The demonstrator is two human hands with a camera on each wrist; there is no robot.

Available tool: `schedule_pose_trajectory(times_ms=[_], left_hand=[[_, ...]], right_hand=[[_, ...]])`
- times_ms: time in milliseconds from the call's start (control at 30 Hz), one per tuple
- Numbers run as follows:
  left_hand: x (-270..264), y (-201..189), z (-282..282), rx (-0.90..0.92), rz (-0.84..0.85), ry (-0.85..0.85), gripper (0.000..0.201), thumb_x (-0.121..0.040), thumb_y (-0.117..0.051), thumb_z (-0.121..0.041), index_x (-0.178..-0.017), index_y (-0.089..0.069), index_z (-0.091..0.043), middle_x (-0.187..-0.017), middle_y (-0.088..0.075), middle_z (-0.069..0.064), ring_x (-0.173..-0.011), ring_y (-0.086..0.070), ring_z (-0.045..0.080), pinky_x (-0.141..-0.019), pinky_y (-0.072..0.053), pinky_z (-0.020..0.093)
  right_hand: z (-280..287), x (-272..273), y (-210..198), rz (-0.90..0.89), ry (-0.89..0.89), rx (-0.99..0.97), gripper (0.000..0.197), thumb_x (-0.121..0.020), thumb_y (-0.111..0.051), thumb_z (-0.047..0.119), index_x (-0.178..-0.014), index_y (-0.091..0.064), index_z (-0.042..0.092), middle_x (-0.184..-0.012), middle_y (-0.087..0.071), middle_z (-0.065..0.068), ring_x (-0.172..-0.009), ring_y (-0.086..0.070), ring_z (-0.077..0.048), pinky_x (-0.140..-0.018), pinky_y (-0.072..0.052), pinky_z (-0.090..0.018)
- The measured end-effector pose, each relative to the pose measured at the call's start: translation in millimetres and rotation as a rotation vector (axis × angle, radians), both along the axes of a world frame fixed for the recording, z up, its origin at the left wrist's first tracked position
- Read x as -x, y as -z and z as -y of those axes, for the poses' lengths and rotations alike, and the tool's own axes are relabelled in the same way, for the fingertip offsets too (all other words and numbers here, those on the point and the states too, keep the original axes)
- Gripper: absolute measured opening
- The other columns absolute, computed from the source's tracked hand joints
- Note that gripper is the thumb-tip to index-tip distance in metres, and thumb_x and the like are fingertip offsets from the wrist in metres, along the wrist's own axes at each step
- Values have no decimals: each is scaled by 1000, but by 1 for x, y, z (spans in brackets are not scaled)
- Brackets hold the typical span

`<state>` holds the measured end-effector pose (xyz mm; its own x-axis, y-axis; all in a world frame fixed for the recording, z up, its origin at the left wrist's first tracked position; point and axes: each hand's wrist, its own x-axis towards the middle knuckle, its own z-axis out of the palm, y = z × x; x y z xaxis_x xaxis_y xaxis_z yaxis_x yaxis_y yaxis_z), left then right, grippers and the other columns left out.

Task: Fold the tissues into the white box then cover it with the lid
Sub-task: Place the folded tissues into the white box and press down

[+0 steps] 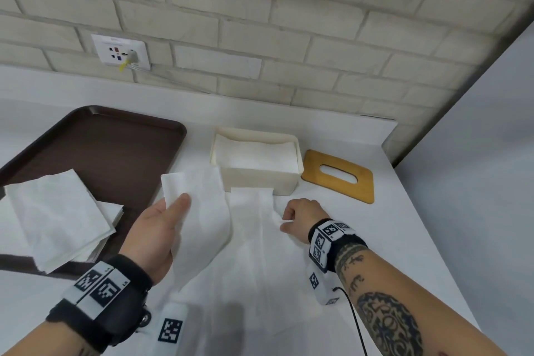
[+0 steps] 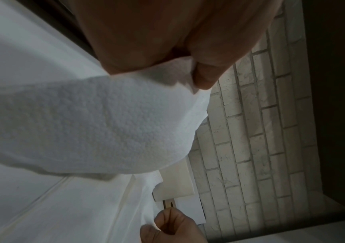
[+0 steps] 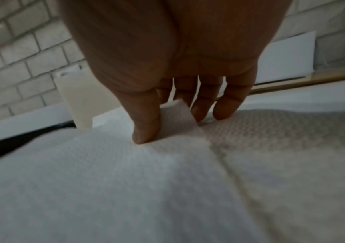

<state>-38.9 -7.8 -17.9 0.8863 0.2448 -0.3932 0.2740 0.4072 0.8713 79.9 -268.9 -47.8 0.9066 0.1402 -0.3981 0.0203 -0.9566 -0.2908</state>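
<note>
The left hand (image 1: 156,228) pinches a raised flap of the tissue (image 1: 251,240) lying just before the white box (image 1: 255,165); the right hand (image 1: 300,218) pinches its other edge. Thin paper (easily torn) could rip if both pull apart. No legible brand appears anywhere.
</note>
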Motion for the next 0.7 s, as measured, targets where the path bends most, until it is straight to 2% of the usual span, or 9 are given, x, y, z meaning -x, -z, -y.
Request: schedule_pose_trajectory(times_ms=[133,233,300,367,467,533,633,700], left_hand=[[-1,-2,-2,13,1,7,31,-107,-49,-25,-128,-65,-8,-117,-75,18,-108,-72,39,-91,-55,49],[-4,-5,0,11,8,18,30,-106,-49,-24,-126,-66,-7,-115,-75,19,-105,-72,39,-87,-56,46],[-6,-6,3,12,10,24,29,-106,-50,-23,-123,-67,-7,-113,-76,18,-103,-73,38,-87,-56,45],[-8,-6,7,21,9,21,28,-106,-51,-22,-122,-68,-8,-115,-76,18,-107,-71,39,-96,-54,49],[-11,-5,11,28,7,29,28,-105,-54,-23,-124,-67,-9,-118,-75,17,-114,-69,38,-108,-46,56],[-13,-4,12,26,5,39,29,-105,-54,-24,-124,-67,-7,-117,-76,16,-114,-69,38,-109,-46,56],[-16,-7,15,9,8,59,31,-103,-57,-26,-125,-66,-6,-117,-76,16,-113,-69,38,-109,-46,56],[-19,-12,18,6,21,67,29,-104,-55,-25,-123,-67,-5,-115,-76,18,-108,-71,39,-102,-51,52]], right_hand=[[2,7,-7,38,66,-99,19,-83,-72,21,-89,-54,24,-98,-59,4,-89,-58,-16,-78,-48,-26],[6,13,-7,89,126,-209,26,-83,-74,22,-98,-53,24,-100,-59,5,-91,-59,-16,-77,-46,-25],[7,16,-7,135,165,-252,17,-87,-71,26,-96,-57,25,-97,-61,3,-90,-60,-17,-77,-46,-26],[10,19,-6,166,194,-280,6,-90,-66,28,-93,-62,26,-97,-66,1,-89,-62,-17,-79,-50,-28],[16,21,-4,168,211,-302,5,-93,-62,29,-95,-66,26,-103,-68,2,-92,-63,-17,-81,-49,-26],[19,25,-5,201,194,-336,3,-93,-64,27,-91,-66,26,-108,-64,6,-98,-60,-14,-85,-44,-22],[24,34,-22,282,163,-421,4,-94,-64,24,-93,-62,26,-120,-54,12,-113,-52,-9,-101,-36,-20],[28,41,-43,304,125,-500,7,-96,-63,25,-98,-59,31,-125,-56,17,-115,-51,-4,-103,-37,-22]])
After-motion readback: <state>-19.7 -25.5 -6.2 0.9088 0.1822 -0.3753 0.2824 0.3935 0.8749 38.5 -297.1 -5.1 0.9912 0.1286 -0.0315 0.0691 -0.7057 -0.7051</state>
